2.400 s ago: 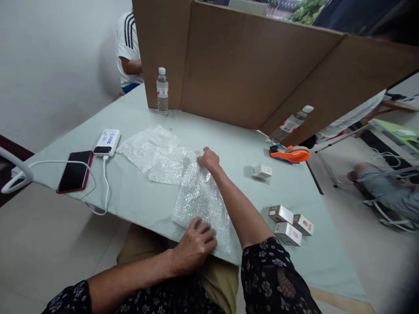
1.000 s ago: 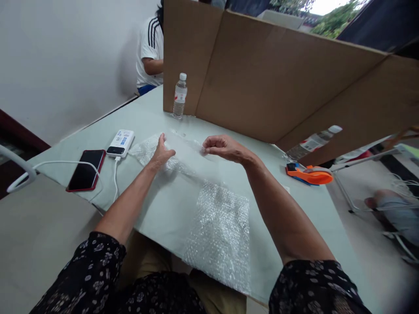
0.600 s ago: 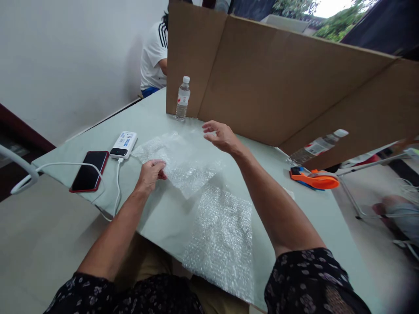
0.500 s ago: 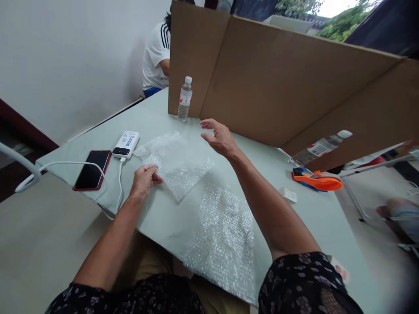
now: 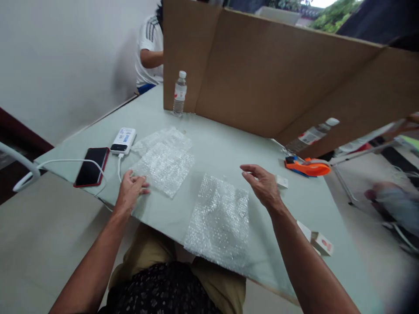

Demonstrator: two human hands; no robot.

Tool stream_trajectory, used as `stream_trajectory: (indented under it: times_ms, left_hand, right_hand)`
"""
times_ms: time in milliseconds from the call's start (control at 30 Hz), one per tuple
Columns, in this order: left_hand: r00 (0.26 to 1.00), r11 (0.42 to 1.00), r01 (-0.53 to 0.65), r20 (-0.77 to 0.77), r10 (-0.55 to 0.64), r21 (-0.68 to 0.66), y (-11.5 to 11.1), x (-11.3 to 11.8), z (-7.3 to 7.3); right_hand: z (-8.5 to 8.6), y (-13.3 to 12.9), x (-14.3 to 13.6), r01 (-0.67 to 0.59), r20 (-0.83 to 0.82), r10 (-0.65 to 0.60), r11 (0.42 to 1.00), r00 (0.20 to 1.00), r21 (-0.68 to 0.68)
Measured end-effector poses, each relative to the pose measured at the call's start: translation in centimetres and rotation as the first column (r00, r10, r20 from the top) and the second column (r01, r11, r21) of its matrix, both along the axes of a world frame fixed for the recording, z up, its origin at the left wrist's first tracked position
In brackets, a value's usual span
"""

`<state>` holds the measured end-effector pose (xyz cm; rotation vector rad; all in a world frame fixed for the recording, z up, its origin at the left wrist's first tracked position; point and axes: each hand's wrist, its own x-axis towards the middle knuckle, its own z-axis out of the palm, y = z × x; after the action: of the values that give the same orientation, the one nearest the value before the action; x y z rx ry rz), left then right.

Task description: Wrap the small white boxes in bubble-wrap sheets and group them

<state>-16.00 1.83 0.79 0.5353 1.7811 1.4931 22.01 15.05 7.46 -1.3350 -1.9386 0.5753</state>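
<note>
Two pieces of clear bubble wrap lie on the pale table. One bubble wrap sheet [image 5: 166, 163] is at the left, its layers overlapping. The other bubble wrap sheet [image 5: 219, 220] lies at the near edge, slightly over it. At the lower left corner of the left sheet is my left hand [image 5: 131, 189], fingers apart, holding nothing. My right hand [image 5: 263, 185] hovers right of the near sheet, thumb and fingers apart with nothing between them. A small white box [image 5: 282, 182] sits just beyond my right hand.
A cardboard screen [image 5: 255, 74] stands at the back, with a bottle [image 5: 180, 93] before it and another bottle [image 5: 314, 134] leaning right. A phone [image 5: 92, 166], cabled power bank [image 5: 123, 140], orange tape dispenser [image 5: 307, 166] and small boxes [image 5: 323, 244] surround. A person [image 5: 150, 52] sits behind.
My right hand has moved right and nearer, away from the left sheet. My left hand has let go of that sheet's edge, and the sheet now lies flatter.
</note>
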Motion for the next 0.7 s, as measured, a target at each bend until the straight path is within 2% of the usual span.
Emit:
stream_trajectory:
  times_ms: [33,67,133,200,267,333,400,433,500,567,633,700]
  left_hand:
    - [0.987,0.999,0.007,-0.16,-0.012,-0.033,-1.0,0.2,0.1]
    - [0.936,0.999,0.003,-0.351,-0.021,-0.054,-2.1,0.5,0.1]
    - [0.74,0.999,0.041,-0.671,-0.05,-0.028,-3.9,1.8,0.3]
    - [0.549,0.967,0.254,-0.824,-0.143,0.001,-5.1,4.0,0.4]
    - [0.356,0.87,0.493,-0.907,-0.224,-0.021,-5.4,7.1,0.5]
    - [0.151,0.716,0.687,-0.938,-0.31,-0.126,-5.2,10.5,0.4]
    - [-0.038,0.55,0.794,-0.924,-0.382,-0.26,-4.8,13.5,0.0]
    - [-0.106,0.492,0.811,-0.908,-0.406,-0.315,-4.7,14.6,-0.4]
    - [-0.182,0.44,0.809,-0.878,-0.444,-0.39,-4.5,16.2,-1.3]
    - [-0.195,0.441,0.795,-0.864,-0.464,-0.416,-4.2,16.9,-2.2]
    - [-0.189,0.443,0.794,-0.862,-0.47,-0.416,-3.8,17.1,-2.8]
    - [-0.187,0.439,0.797,-0.861,-0.473,-0.414,-3.2,17.2,-2.9]
  right_hand:
    - [-0.6,-1.5,1.9,0.056,0.001,-0.056,0.998,0.998,-0.016]
    - [-1.2,-3.1,3.6,0.114,0.008,-0.114,0.993,0.993,-0.035]
    - [-2.6,-6.3,6.7,0.213,0.044,-0.21,0.974,0.977,-0.079]
    - [-4.1,-9.3,8.4,0.248,0.095,-0.239,0.963,0.966,-0.102]
    - [-5.7,-11.8,8.4,0.21,0.131,-0.201,0.976,0.971,-0.061]
    - [-7.0,-13.8,7.1,0.132,0.172,-0.135,0.991,0.976,0.028]
    - [-7.7,-15.4,5.3,0.064,0.237,-0.084,0.994,0.968,0.091]
    - [-7.9,-16.0,4.6,0.046,0.26,-0.073,0.993,0.963,0.109]
    - [-7.8,-16.8,4.0,0.057,0.271,-0.095,0.988,0.958,0.145]
    - [-7.5,-17.5,5.3,0.145,0.258,-0.192,0.971,0.947,0.189]
    - [-7.2,-18.4,8.0,0.295,0.23,-0.352,0.922,0.907,0.25]
    - [-7.0,-19.3,11.5,0.451,0.203,-0.521,0.837,0.829,0.311]
